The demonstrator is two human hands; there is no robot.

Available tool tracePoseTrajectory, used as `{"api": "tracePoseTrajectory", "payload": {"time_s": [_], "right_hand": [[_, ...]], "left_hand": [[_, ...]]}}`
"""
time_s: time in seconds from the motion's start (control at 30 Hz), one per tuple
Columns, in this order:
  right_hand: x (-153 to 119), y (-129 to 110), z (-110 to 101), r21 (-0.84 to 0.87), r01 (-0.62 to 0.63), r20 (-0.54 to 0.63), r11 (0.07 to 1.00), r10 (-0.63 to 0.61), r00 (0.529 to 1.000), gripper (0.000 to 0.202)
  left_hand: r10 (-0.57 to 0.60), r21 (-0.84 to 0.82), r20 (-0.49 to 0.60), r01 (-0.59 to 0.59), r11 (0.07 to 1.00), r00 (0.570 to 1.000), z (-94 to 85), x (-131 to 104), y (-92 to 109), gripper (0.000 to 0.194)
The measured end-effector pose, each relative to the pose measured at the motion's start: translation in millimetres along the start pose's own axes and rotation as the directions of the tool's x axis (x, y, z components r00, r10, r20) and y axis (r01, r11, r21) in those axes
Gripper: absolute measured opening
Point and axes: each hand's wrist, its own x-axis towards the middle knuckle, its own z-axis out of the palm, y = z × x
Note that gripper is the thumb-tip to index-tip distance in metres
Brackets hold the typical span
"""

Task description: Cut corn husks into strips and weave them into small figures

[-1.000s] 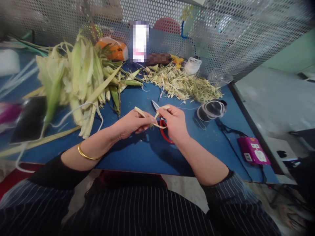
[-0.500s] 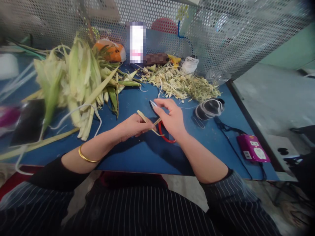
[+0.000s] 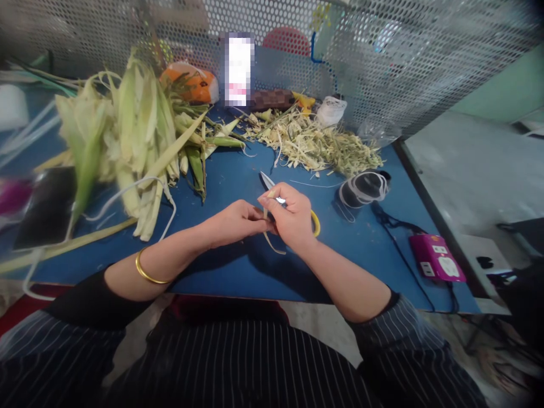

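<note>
Both my hands hold a narrow pale strip of corn husk (image 3: 274, 245) over the blue table. My left hand (image 3: 238, 221) pinches it between thumb and fingers. My right hand (image 3: 293, 212) is close against the left, its thumb and forefinger closed on the strip's upper end. The strip's loose tail curls down below the fingers. A pair of scissors (image 3: 267, 181) lies under my right hand, the blades pointing up and left. Its yellow handle (image 3: 315, 224) shows on the right; the rest is hidden by the hand.
A heap of corn husks (image 3: 142, 124) lies at the left, and a pile of husk scraps (image 3: 306, 141) at the back. A black spool with white cord (image 3: 363, 187) and a purple box (image 3: 437, 258) are at the right. A perforated metal panel (image 3: 276, 68) stands behind the table (image 3: 204, 260).
My hands have drawn together, the right now pinching the strip's upper end. The red scissor handle is now covered by my right hand, while the yellow one has come into view.
</note>
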Motion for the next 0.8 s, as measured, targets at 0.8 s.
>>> {"api": "tracePoseTrajectory", "payload": {"time_s": [0.8], "right_hand": [[12.9,14.9,-2.8,0.371,-0.307,0.040,0.876,0.316,0.948,0.018]], "left_hand": [[0.018,-0.209,-0.159,-0.051,0.977,0.987,-6.9,4.0,-2.2,0.023]]}}
